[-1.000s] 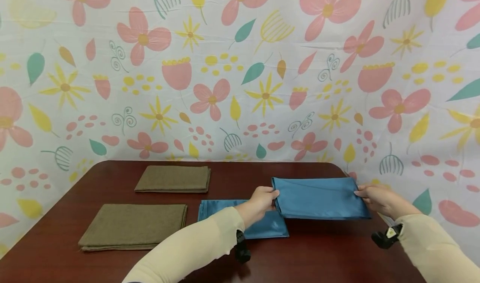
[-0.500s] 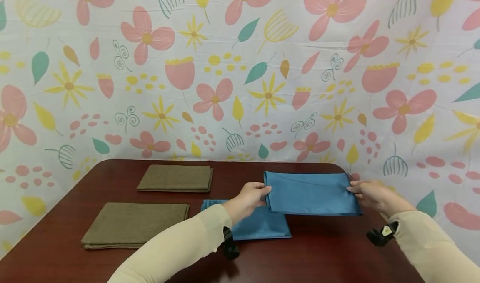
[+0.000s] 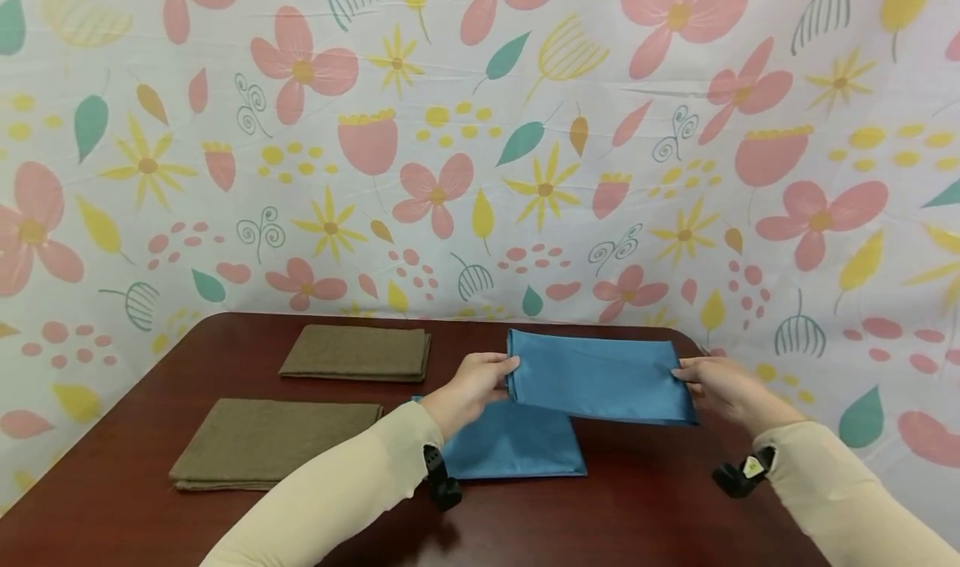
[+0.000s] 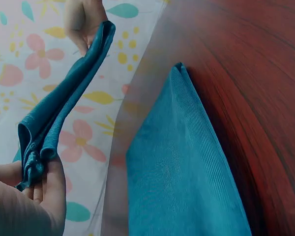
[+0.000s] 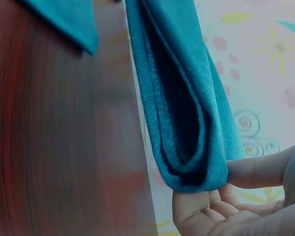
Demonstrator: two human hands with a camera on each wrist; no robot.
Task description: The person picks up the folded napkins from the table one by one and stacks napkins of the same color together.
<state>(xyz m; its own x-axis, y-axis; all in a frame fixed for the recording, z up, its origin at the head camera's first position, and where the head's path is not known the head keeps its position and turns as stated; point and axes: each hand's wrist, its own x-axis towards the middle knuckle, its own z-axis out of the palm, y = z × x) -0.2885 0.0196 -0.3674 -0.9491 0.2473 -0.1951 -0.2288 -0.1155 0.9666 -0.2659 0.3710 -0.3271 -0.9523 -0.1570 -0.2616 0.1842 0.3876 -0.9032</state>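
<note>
A folded blue cloth (image 3: 600, 377) hangs in the air above the table, stretched between two hands. My left hand (image 3: 474, 388) pinches its left end, thumb on top and fingers below. The right hand (image 3: 729, 390) grips the opposite end the same way. In the right wrist view, the folded layers of the held cloth (image 5: 187, 147) show as a loop over the fingers. Below and to the left, a second folded blue cloth (image 3: 510, 446) lies flat on the table, partly covered by the left hand and the raised cloth in the head view.
Two folded brown cloths lie on the left of the dark red table (image 3: 645, 500): a rear brown cloth (image 3: 356, 352) and a front brown cloth (image 3: 273, 440), which the left sleeve partly overlaps. A floral curtain (image 3: 450, 133) hangs behind the table.
Both hands have carried the held blue cloth leftward and a little upward, so it now overlaps more of the lower blue cloth. The head view has shifted slightly.
</note>
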